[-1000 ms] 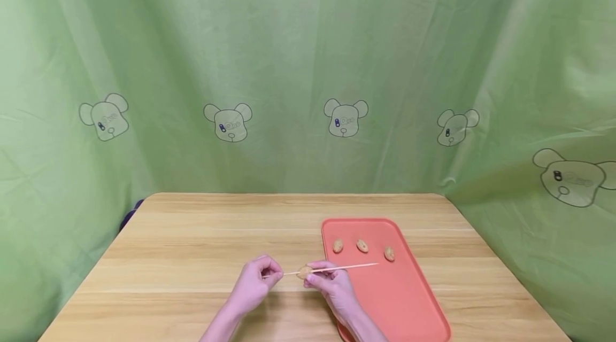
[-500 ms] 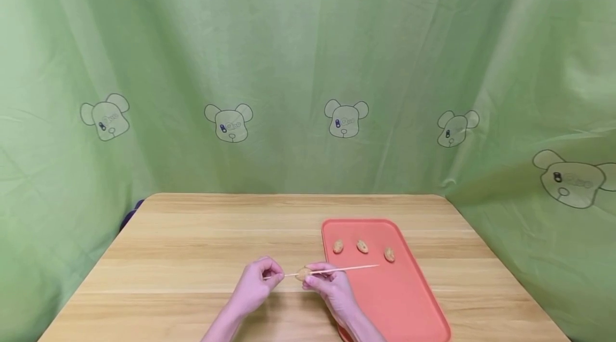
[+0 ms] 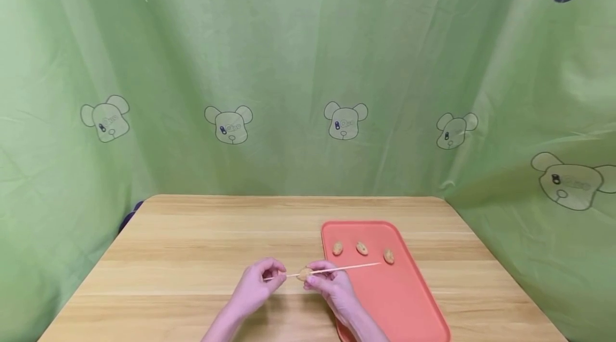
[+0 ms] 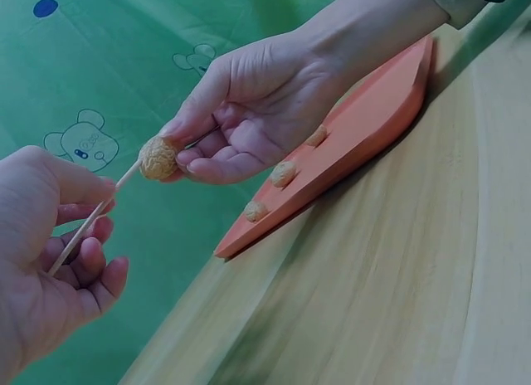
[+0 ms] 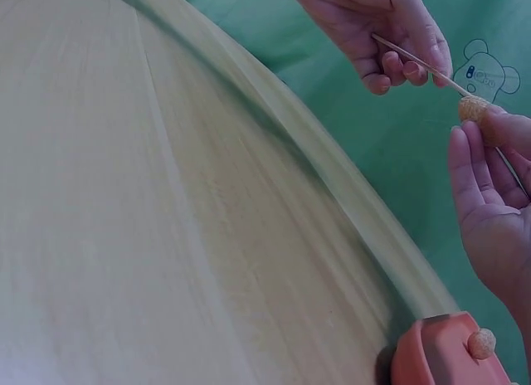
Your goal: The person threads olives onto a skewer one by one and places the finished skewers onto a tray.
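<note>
A thin wooden skewer runs through a tan, wrinkled ball-shaped piece, held above the table near the tray's left edge. My left hand pinches the skewer's blunt end between thumb and forefinger, the other fingers curled loosely beneath, as the left wrist view shows. With thumb and fingertips, my right hand grips the ball from the right. Past that hand, the pointed end sticks out to the right over the tray. Part of the skewer is hidden behind the right fingers.
A coral-red tray lies on the wood-grain table, right of centre. Toward its far end rest three similar pieces: a left one, a middle one and a right one. A green curtain hangs behind the table.
The skewer and my left fingertips have edged very slightly right. Both hands keep their grips, and the pieces on the tray stay put.
</note>
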{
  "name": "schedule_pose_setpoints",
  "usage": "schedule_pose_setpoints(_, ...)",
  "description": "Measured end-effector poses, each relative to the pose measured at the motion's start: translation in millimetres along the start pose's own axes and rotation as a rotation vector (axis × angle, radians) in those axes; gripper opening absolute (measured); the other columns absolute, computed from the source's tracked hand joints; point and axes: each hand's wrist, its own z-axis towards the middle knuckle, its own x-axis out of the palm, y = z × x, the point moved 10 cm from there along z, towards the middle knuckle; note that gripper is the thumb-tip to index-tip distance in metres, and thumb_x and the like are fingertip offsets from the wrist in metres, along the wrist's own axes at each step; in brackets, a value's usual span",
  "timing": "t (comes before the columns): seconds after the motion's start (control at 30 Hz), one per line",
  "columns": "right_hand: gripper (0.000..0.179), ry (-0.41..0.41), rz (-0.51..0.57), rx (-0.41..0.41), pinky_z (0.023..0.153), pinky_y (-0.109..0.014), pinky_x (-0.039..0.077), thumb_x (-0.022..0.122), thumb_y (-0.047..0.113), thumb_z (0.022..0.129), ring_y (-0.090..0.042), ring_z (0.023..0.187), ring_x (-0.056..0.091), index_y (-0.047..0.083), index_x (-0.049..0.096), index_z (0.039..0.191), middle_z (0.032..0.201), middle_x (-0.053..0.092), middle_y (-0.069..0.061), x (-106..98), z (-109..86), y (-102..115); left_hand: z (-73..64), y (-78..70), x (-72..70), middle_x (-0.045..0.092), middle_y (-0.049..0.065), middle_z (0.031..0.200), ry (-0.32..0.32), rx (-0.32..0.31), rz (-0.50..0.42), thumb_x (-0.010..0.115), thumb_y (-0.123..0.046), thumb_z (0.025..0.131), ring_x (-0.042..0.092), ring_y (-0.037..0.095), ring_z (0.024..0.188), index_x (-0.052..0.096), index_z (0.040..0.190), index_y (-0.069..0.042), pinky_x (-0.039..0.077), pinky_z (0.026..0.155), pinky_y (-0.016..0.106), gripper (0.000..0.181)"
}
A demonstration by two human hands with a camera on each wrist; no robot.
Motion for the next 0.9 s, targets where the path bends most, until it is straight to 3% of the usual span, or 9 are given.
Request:
schedule_pose_setpoints(0.47,0.022,0.050,-0.019,0.015,0.077,-0.029,0.052,0.057,-0.008,0.084,-0.013,0.080,0.064,0.007,0.060,0.101,0.091,0.067,-0.003,5,1.5,-1,0.0,3.0,-3.2,0.059,0.001,0.083,0.018,-0.014,0.027,0.066,-0.004,0.081,0.056,0.012,0.076,0.066,0.088,0.001,0.049,0.069,0.023,0.008)
schedule_pose_setpoints(0.6,0.027,0.058,-0.057,0.001,0.077,-0.030,0.052,0.059,-0.007,0.083,-0.014,0.082,0.064,-0.012,0.054,0.109,0.093,0.067,-0.005,4,-0.6,3,0.2,3.4,-5.2,0.060,0.001,0.084,0.000,-0.021,0.027,0.065,-0.006,0.082,0.057,0.013,0.078,0.066,0.088,0.001,0.049,0.071,0.023,0.009)
schedule_pose_setpoints(0.73,0.044,-0.013,-0.193,-0.029,0.075,-0.029,0.052,0.061,-0.005,0.081,-0.012,0.083,0.063,-0.025,0.041,0.114,0.095,0.066,-0.007,-11,-4.8,9,-0.4,4.3,-11.6,0.062,0.002,0.083,-0.040,-0.038,0.001,0.066,-0.006,0.082,0.058,0.013,0.077,0.066,0.088,0.001,0.049,0.070,0.023,0.009)
schedule_pose_setpoints(0.9,0.035,-0.188,-0.317,-0.107,0.074,-0.024,0.051,0.059,-0.010,0.078,-0.011,0.083,0.062,-0.026,0.046,0.107,0.093,0.066,-0.007,-51,-12.6,28,-1.7,7.0,-21.4,0.063,0.005,0.080,-0.082,-0.056,-0.035,0.067,-0.005,0.082,0.057,0.010,0.073,0.066,0.086,0.000,0.048,0.067,0.023,0.007)
